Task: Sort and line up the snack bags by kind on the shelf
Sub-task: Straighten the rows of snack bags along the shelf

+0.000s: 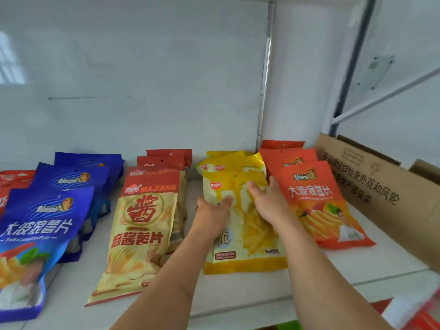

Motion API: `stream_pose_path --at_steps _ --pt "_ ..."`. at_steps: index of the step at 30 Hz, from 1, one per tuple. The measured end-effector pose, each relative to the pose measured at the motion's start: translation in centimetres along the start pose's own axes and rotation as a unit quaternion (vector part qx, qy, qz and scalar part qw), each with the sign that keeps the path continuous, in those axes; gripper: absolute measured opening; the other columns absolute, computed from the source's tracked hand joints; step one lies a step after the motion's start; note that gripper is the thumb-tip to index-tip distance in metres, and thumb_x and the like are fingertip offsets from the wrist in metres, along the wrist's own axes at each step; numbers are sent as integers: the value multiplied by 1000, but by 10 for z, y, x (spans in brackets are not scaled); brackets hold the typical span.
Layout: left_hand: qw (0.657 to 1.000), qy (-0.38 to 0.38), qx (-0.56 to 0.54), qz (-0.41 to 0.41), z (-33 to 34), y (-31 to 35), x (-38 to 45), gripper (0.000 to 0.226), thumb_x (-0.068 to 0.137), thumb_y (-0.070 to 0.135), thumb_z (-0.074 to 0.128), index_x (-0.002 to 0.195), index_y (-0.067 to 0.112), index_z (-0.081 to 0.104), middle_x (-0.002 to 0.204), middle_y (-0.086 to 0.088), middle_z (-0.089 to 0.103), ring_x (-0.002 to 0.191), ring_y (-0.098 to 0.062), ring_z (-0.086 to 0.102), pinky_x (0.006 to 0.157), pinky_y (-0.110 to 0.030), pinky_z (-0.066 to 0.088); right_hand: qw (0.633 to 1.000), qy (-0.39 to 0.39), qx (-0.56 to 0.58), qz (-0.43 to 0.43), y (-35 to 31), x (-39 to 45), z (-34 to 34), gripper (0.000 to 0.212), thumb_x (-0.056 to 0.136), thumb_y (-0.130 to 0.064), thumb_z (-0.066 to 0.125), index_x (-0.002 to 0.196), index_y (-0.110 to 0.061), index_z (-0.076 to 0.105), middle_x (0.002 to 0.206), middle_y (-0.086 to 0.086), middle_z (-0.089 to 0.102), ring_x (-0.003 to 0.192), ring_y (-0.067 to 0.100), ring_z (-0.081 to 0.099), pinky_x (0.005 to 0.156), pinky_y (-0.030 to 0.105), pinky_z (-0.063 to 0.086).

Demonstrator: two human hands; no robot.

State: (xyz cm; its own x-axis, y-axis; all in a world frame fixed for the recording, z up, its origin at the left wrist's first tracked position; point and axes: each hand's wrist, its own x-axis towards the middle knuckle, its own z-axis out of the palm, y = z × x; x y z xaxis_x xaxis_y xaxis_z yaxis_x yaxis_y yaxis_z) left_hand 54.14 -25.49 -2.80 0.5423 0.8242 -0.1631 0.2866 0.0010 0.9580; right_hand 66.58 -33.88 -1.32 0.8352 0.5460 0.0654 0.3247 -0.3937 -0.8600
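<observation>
Snack bags lie in rows on the white shelf (238,291). From left: blue bags (45,222), cream bags with red tops (142,225), yellow bags (252,248), orange bags (316,201). Both hands are on the front yellow bag. My left hand (212,210) grips its left edge, thumb lying on the front. My right hand (266,201) rests flat on its upper right part with fingers straight. More yellow bags (233,163) lie behind it, partly hidden.
A red bag (12,179) shows at the far left behind the blue row. A brown cardboard box (381,194) stands at the right end of the shelf. The white back wall and a metal upright (264,91) close the rear. Red packs (419,315) sit below, lower right.
</observation>
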Motion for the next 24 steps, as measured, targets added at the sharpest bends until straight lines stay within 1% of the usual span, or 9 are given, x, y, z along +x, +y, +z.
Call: stream_pose_path --at_steps 4,7,10,12,15,16,18,22,24 --pt "999 43 28 16 10 -3 4 63 88 51 64 135 18 39 122 -3 63 108 -26 64 95 -46 52 999 -50 8 5 7 7 -1 88 96 -57 50 159 -13 6 164 7 22 148 28 27 115 35 26" --pt "997 62 45 20 12 -3 6 63 85 55 65 133 21 42 118 -1 65 102 -24 67 92 -47 55 997 -74 -6 6 9 16 -7 88 97 -55 48 159 -12 3 163 9 23 146 30 30 114 35 27" --pt "998 57 6 8 8 4 13 80 74 64 70 135 20 43 115 -2 69 96 -22 71 85 -44 59 997 -72 8 9 10 28 -13 89 97 -55 49 159 -11 2 163 11 22 147 31 29 115 37 27" --pt "999 50 -19 -4 4 13 23 89 78 63 70 146 17 35 126 -4 65 104 -22 68 80 -39 57 998 -69 12 3 8 37 -14 90 97 -56 49 159 -11 2 163 11 21 147 30 28 115 38 26" --pt "998 56 -28 -7 -4 32 41 95 86 65 61 158 20 20 155 -4 40 138 -28 44 109 -46 40 997 -75 16 -13 4 49 -12 89 97 -56 49 159 -12 4 163 10 23 147 28 29 115 35 26" --pt "998 47 -41 -11 -6 37 46 97 83 69 60 158 22 22 158 -3 36 141 -28 40 113 -47 36 997 -77 15 -18 3 52 -9 87 97 -55 49 159 -12 5 162 9 25 146 28 31 115 35 27" --pt "997 22 -73 -21 -9 41 59 101 70 77 64 153 26 36 153 -3 45 133 -30 50 109 -50 42 997 -74 9 -31 5 57 -4 85 98 -52 51 159 -12 7 161 8 29 145 28 33 113 33 28" --pt "993 -34 -114 -9 -7 40 73 46 85 60 66 119 29 62 124 -2 66 110 -27 66 98 -51 53 997 -56 22 -42 13 61 8 85 96 -49 55 159 -14 9 160 7 31 144 26 35 114 34 29" --pt "994 -37 -103 11 -4 34 81 36 88 54 66 114 29 66 115 1 71 104 -25 70 95 -49 56 998 -46 9 -36 17 63 15 85 96 -51 55 159 -15 10 159 8 31 144 27 35 113 35 30"
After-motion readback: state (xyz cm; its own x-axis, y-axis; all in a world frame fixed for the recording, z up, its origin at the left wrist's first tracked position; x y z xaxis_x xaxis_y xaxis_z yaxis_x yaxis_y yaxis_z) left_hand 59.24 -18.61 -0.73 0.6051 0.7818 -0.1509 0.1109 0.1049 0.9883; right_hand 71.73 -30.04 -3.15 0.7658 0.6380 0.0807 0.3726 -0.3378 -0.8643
